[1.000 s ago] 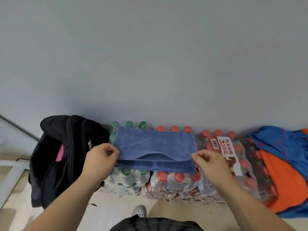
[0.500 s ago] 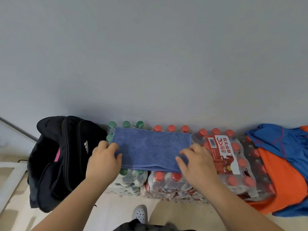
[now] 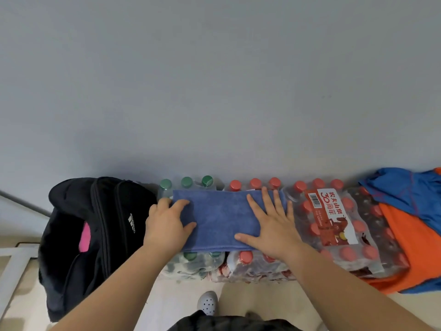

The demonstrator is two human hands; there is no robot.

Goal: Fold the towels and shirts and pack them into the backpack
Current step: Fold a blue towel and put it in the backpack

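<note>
Fingers (image 3: 267, 199) of the right hand (image 3: 272, 231) are straight and fanned wide, palm flat down on the right half of the folded blue terry towel (image 3: 219, 216). Nothing is gripped there, it's just pressing. Over on the left, the left hand (image 3: 164, 225) sits on the towel's left end with loosely bent fingers. Thumb and forefinger lie on top of the cloth, the other fingers reach past its edge, and I see no pinch.

That towel lies as a long flat band across the tops of shrink-wrapped bottle packs: the green-capped bottles (image 3: 186, 182) under its left end, the red-capped bottles (image 3: 255, 182) under the middle and right. Just right of it is a red-capped pack with a red and white label (image 3: 331, 218). An orange and blue shirt (image 3: 410, 240) is draped over that pack's far right side.

Just left of the packs stands the black fabric backpack with a white logo (image 3: 100, 223). It's gaping open, with something pink (image 3: 84, 237) showing inside. Down on the pale floor is a grey perforated shoe (image 3: 207, 302).
</note>
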